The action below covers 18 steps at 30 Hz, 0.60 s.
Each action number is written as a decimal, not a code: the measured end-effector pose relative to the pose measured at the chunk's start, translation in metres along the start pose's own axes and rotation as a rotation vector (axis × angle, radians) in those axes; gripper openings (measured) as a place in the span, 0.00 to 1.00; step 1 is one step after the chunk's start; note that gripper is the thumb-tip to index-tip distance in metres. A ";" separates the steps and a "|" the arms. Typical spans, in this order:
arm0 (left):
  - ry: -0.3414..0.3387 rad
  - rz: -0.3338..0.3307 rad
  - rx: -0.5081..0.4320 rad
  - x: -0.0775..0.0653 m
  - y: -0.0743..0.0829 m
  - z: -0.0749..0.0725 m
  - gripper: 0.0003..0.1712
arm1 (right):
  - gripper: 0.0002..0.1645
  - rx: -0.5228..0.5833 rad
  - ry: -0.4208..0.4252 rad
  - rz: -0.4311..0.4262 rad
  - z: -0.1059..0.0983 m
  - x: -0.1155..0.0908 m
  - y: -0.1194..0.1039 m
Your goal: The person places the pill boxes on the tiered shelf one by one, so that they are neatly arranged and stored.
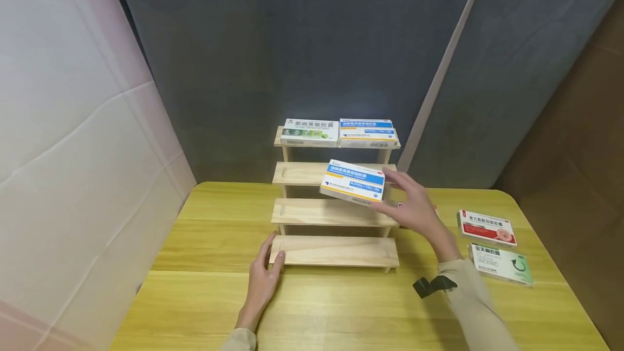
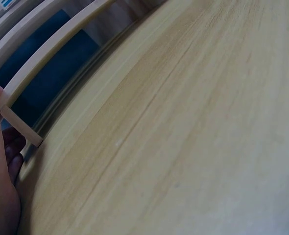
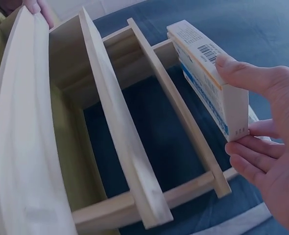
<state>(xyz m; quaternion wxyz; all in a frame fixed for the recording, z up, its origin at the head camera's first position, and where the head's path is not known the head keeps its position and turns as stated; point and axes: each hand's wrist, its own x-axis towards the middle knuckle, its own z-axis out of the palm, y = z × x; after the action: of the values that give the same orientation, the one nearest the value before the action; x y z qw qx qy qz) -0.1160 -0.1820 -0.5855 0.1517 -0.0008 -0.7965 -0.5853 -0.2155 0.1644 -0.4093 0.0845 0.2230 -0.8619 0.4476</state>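
A wooden stepped rack (image 1: 336, 250) with several shelves stands on the table. My right hand (image 1: 414, 205) pinches a white, blue and orange medicine box (image 1: 353, 182) by its right end, thumb below and fingers above. The box is slightly tilted, in front of the second shelf from the top. In the right wrist view, the barcode side of this medicine box (image 3: 203, 54) faces up. At the bottom shelf's left end my left hand (image 1: 263, 280) grips the rack, thumb on the board. The left wrist view shows its fingers (image 2: 13, 147) curled behind the rack's leg.
On the top shelf sit a white-green medicine box (image 1: 310, 131) and a white-blue one (image 1: 368, 132), side by side. A red-white box (image 1: 487, 228) and a green-white box (image 1: 501, 264) lie on the table (image 1: 195, 297) at right. Another box is mostly hidden behind my right hand.
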 end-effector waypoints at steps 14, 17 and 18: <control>-0.002 0.017 -0.013 0.001 -0.002 0.000 0.30 | 0.53 -0.095 -0.094 -0.054 0.016 0.034 -0.012; -0.003 0.016 -0.016 0.001 -0.002 0.000 0.30 | 0.52 -0.132 -0.112 -0.052 0.020 0.040 -0.015; -0.002 0.017 -0.018 0.001 -0.002 0.000 0.30 | 0.52 -0.140 -0.120 -0.048 0.022 0.041 -0.015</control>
<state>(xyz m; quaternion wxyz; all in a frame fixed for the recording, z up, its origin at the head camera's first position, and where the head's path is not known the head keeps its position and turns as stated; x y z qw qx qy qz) -0.1169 -0.1830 -0.5876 0.1556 -0.0095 -0.7913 -0.5912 -0.2438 0.1264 -0.3963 0.0587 0.2634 -0.8891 0.3697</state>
